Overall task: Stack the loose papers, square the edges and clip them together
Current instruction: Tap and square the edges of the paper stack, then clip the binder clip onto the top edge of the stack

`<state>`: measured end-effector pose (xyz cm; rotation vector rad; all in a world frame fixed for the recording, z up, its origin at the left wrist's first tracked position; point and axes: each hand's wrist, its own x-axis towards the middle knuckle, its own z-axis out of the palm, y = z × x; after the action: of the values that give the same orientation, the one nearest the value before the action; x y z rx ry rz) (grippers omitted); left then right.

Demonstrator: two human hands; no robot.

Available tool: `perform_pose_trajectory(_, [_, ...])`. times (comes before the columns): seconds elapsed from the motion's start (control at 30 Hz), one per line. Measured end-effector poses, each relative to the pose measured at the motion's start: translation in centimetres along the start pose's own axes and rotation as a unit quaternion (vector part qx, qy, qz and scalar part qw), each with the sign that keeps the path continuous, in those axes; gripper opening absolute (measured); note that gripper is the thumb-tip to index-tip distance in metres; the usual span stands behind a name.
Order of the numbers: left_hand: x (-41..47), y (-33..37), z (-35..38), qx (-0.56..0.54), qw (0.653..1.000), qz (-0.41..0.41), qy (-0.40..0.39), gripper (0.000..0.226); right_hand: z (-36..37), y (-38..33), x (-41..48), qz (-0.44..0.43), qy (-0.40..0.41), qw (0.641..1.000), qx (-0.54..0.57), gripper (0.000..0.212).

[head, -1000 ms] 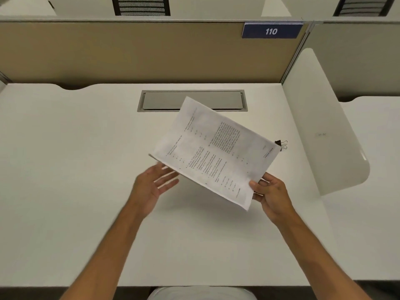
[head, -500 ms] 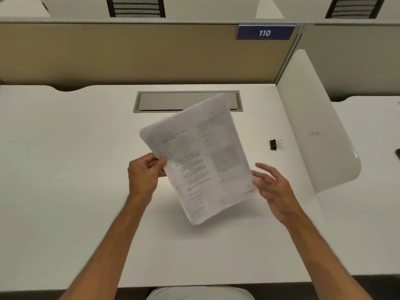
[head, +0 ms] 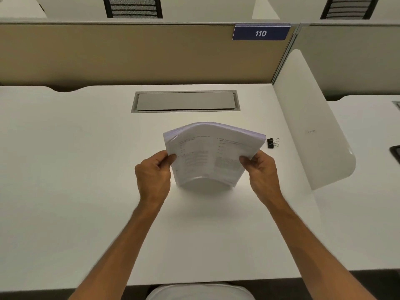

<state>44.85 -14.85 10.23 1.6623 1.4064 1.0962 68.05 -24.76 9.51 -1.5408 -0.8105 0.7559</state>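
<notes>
A stack of printed white papers [head: 207, 154] stands nearly upright on its lower edge on the white desk [head: 75, 169], bowed outward in the middle. My left hand [head: 154, 173] pinches the stack's left side and my right hand [head: 260, 167] pinches its right side. The sheets' top edges look slightly fanned. A small black binder clip [head: 272, 143] with silver handles lies on the desk just right of the stack's upper right corner, untouched.
A grey cable hatch [head: 185, 101] is set into the desk behind the papers. A tan partition [head: 129, 53] with a "110" sign [head: 260, 33] closes the back. A white curved side divider [head: 311, 126] bounds the right. A dark object [head: 395, 153] lies on the neighbouring desk.
The papers went from lying tilted in the air to standing upright on the desk. My left hand took the left side, and my right hand, open half a second ago, closed on the right side.
</notes>
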Motion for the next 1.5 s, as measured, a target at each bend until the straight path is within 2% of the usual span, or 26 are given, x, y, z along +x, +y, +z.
perform_pose_trajectory(0.07, [-0.8, -0.2, 0.5, 0.006, 1.0, 0.009, 0.022, 0.009, 0.6, 0.0, -0.1, -0.013, 0.015, 1.0, -0.011, 0.025])
perform_pose_trajectory(0.3, [-1.6, -1.8, 2.0, -0.017, 1.0, -0.01, 0.024, 0.021, 1.7, 1.4, -0.1, 0.006, 0.013, 0.998, -0.06, 0.022])
perform_pose_trajectory(0.53, [-0.9, -2.9, 1.7, -0.066, 0.998, -0.024, 0.003, 0.009, 1.5, 1.5, 0.1, -0.001, 0.018, 0.998, -0.067, 0.021])
perform_pose_trajectory(0.73, [-0.4, -2.1, 1.2, -0.076, 0.997, -0.021, -0.021, 0.023, 0.9, 2.9, 0.7, 0.019, -0.01, 0.998, -0.062, 0.022])
perform_pose_trajectory(0.83, [0.5, -1.6, 0.5, -0.072, 0.996, -0.034, -0.029, 0.015, -0.1, 2.3, 1.4, 0.016, -0.051, 0.997, -0.06, 0.028])
perform_pose_trajectory(1.0, [2.5, -1.4, -1.1, -0.07, 0.984, -0.113, -0.118, 0.012, -3.0, 1.2, 1.9, 0.083, -0.204, 0.975, 0.009, 0.029])
perform_pose_trajectory(1.13, [2.5, -2.6, -1.3, -0.085, 0.956, -0.187, -0.212, 0.007, -4.1, 1.9, 1.2, 0.143, -0.231, 0.962, 0.021, 0.03])
perform_pose_trajectory(1.2, [2.3, -3.0, -1.2, -0.11, 0.945, -0.207, -0.228, 0.008, -4.3, 2.5, 0.7, 0.168, -0.234, 0.957, 0.026, 0.032])
perform_pose_trajectory(1.37, [3.6, -2.5, 0.3, -0.164, 0.951, -0.216, -0.15, 0.023, -4.9, 4.1, -0.3, 0.21, -0.238, 0.948, 0.022, 0.034])
perform_pose_trajectory(1.5, [5.1, -2.1, 2.2, -0.169, 0.953, -0.218, -0.126, 0.018, -5.5, 4.9, -0.7, 0.233, -0.231, 0.944, 0.033, 0.034])
